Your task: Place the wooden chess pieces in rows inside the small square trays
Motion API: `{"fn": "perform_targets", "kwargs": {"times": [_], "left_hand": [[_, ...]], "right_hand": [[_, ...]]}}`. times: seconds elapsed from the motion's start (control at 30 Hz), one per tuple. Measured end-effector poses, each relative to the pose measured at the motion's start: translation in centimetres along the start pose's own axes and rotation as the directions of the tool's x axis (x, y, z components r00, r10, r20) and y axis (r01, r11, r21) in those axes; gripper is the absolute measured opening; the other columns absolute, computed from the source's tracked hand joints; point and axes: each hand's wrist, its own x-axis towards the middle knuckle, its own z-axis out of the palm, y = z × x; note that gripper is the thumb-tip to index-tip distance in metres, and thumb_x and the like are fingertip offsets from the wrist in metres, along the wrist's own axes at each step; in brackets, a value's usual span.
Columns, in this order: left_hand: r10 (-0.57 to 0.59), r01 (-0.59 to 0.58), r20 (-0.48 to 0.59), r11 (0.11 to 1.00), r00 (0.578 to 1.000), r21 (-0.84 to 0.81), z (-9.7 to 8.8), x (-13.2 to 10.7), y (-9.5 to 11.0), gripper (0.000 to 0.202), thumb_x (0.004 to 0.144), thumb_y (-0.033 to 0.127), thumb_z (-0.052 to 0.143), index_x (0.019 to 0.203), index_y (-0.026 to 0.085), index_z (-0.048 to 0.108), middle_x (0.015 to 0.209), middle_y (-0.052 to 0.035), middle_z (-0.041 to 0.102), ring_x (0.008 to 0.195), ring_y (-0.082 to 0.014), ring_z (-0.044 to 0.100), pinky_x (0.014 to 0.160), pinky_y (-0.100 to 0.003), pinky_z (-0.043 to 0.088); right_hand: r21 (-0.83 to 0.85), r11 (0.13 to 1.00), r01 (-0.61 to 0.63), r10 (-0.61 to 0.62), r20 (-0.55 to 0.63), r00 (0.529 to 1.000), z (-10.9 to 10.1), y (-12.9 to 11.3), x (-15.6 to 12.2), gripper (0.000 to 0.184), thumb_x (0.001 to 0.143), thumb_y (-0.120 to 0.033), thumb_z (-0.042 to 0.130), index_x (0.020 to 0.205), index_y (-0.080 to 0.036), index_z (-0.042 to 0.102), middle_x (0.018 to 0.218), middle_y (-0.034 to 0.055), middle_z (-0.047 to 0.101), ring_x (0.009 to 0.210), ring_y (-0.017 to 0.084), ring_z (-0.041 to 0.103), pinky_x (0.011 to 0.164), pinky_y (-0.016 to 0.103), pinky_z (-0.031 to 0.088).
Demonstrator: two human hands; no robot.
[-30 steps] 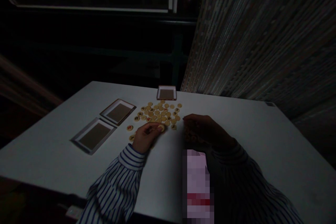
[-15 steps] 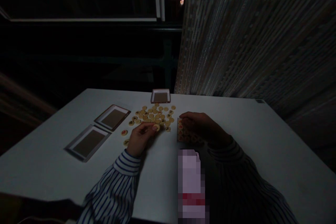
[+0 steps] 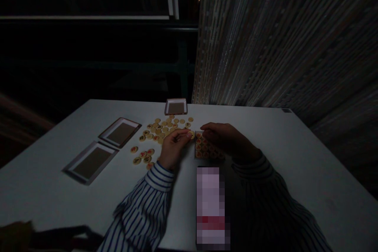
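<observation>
My left hand [image 3: 175,145] pinches a round wooden Chinese chess piece [image 3: 191,134] between thumb and fingertips, at the upper left corner of a small box of chess pieces [image 3: 203,150]. The pieces in the box lie in rows, with red characters on those I can see. My right hand [image 3: 226,138] arches over the box's right and far side, index finger stretched left; it looks open, though its underside is dark. Loose chess pieces [image 3: 165,129] lie in a heap beyond my left hand. Several more pieces [image 3: 143,154] lie left of my left wrist.
An open case in two halves, one framed tray [image 3: 120,132] and one lid-like tray [image 3: 90,162], lies at the left of the white table [image 3: 177,212]. Another small tray [image 3: 176,107] stands at the far edge. A blurred phone-like object [image 3: 210,204] lies in front. Strand curtains [image 3: 251,47] hang behind right.
My left hand has moved right with the chess piece, up to the box. The pieces beside my left wrist have come into sight. My right hand stays over the box, its fingers slightly straighter.
</observation>
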Motion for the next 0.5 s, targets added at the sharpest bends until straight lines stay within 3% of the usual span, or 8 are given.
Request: {"fn": "perform_targets", "kwargs": {"times": [0.33,0.5], "left_hand": [[-0.049,0.051,-0.016,0.994,0.999,0.100,1.0,-1.1,-2.2,0.021,0.063,0.032,0.069,0.076,0.015,0.068,0.074,-0.0052,0.071,0.070,-0.0168,0.065,0.069,-0.029,0.052],[-0.036,0.034,0.010,0.986,0.999,0.165,0.9,-1.2,-2.7,0.020,0.067,0.033,0.065,0.079,0.017,0.071,0.077,-0.0054,0.072,0.073,-0.0184,0.066,0.068,-0.029,0.053]], "right_hand": [[-0.009,0.999,0.043,-0.042,0.084,0.996,0.2,1.3,-0.2,0.026,0.089,-0.031,0.041,0.102,-0.019,0.060,0.089,0.0055,0.067,0.077,0.014,0.061,0.066,0.025,0.043],[-0.060,0.994,0.093,-0.087,0.101,0.991,1.1,1.6,-0.3,0.022,0.084,-0.026,0.050,0.100,-0.020,0.062,0.086,0.0060,0.067,0.073,0.015,0.060,0.065,0.026,0.043]]}}
